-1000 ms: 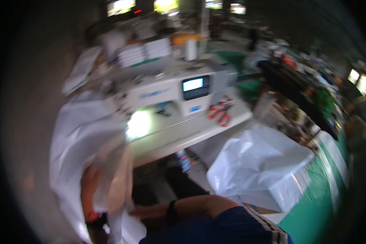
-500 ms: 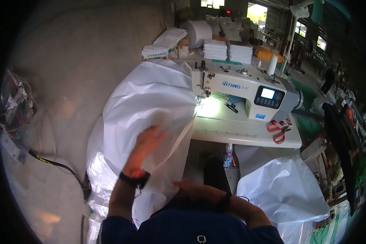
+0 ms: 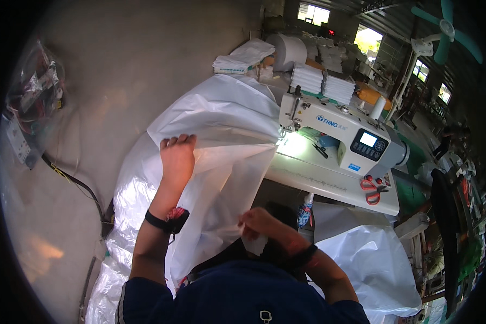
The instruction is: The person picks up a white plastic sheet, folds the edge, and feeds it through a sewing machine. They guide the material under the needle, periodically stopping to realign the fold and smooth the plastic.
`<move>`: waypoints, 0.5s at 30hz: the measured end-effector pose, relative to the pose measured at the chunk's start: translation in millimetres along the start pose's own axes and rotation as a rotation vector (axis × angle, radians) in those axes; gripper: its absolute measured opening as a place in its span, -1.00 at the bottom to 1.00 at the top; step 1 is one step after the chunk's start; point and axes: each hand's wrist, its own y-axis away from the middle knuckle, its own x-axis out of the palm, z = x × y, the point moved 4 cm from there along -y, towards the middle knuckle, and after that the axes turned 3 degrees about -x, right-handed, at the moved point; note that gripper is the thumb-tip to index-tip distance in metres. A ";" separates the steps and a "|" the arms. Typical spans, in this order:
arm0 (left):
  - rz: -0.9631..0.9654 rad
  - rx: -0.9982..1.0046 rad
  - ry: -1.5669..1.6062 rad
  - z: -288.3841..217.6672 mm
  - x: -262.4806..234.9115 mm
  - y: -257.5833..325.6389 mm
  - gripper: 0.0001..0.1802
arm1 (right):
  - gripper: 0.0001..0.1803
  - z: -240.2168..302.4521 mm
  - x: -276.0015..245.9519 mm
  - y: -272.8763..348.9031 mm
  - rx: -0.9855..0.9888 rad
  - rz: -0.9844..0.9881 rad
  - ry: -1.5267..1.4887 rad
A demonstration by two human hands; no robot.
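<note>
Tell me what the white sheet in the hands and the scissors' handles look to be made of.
Translucent white sheet, gripped by the left hand and right hand: probably thin plastic film or woven sacking; it glistens, crinkles and lets light through. Red scissor handles on the sewing table: likely moulded plastic, smooth and evenly coloured.

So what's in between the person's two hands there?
In the head view, a translucent white plastic sheet spans from the raised left hand, which grips its upper edge, down to the right hand, which pinches its lower edge.

Daylight enters through far windows; a lamp glares on the sewing machine bed; fisheye edges darken and bend.
</note>
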 end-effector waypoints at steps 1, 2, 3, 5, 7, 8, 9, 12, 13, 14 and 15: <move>-0.047 0.050 0.042 -2.0 -8.4 -11.8 -0.72 | -0.71 17.8 -4.4 -2.3 -0.089 -0.013 -0.156; -0.094 0.100 0.081 -4.6 -17.1 -21.5 -0.70 | -0.71 30.8 -10.8 -11.9 -0.091 -0.006 -0.150; -0.096 0.095 0.077 -8.5 -23.5 -30.3 -0.70 | -0.74 41.9 -20.0 -24.8 -0.111 -0.028 -0.409; -0.230 0.182 0.131 -24.0 -37.9 -45.5 -0.71 | -0.74 41.7 -32.7 -50.5 -0.129 -0.055 -0.672; -0.278 0.223 0.147 -33.4 -45.3 -62.2 -0.71 | -0.65 35.1 -52.3 -78.6 -0.173 -0.181 -0.831; -0.325 0.267 0.166 -38.9 -49.9 -69.6 -0.71 | -0.65 32.4 -57.7 -87.9 -0.174 -0.182 -0.830; -0.319 0.299 0.194 -42.2 -53.9 -75.1 -0.73 | -0.64 32.0 -61.6 -93.2 -0.207 -0.267 -0.900; -0.354 0.375 0.209 -50.2 -57.2 -87.3 -0.75 | -0.64 29.9 -73.7 -102.8 -0.241 -0.446 -0.947; -0.347 0.381 0.213 -50.5 -58.9 -89.3 -0.75 | -0.65 30.0 -76.8 -102.8 -0.245 -0.533 -0.918; -0.356 0.394 0.224 -50.8 -62.0 -88.6 -0.76 | -0.65 29.7 -75.9 -103.5 -0.241 -0.537 -0.927; -0.367 0.409 0.240 -52.7 -63.2 -87.9 -0.77 | -0.66 28.6 -76.6 -101.7 -0.219 -0.576 -0.902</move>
